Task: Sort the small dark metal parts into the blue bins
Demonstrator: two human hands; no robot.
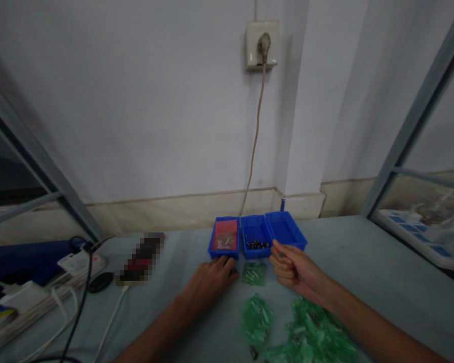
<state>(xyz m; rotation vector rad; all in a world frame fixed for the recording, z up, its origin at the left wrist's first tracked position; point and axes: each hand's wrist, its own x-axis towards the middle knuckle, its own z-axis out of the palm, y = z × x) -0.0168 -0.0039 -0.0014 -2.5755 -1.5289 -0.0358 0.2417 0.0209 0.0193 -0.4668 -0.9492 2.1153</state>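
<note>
My left hand (214, 277) rests on the table just in front of the left blue tray, its fingers curled down by a small dark piece (233, 270). My right hand (293, 269) is raised in front of the right blue tray (285, 229), thumb and forefinger pinched; what they hold is too small to name. A red sheet and a clear bag (226, 241) lie in the left tray (215, 251). Several small black parts (258, 245) sit in the middle tray (255, 227). Between my hands lies a small green bag with metal pieces (253, 274).
Nearer me are a green bag (257, 317) and a heap of green bags (318, 335) under my right forearm. A pixelated object (142, 259), a black disc (101, 282), cables and a power strip (41, 307) are at left. A wall socket (262, 45) is above.
</note>
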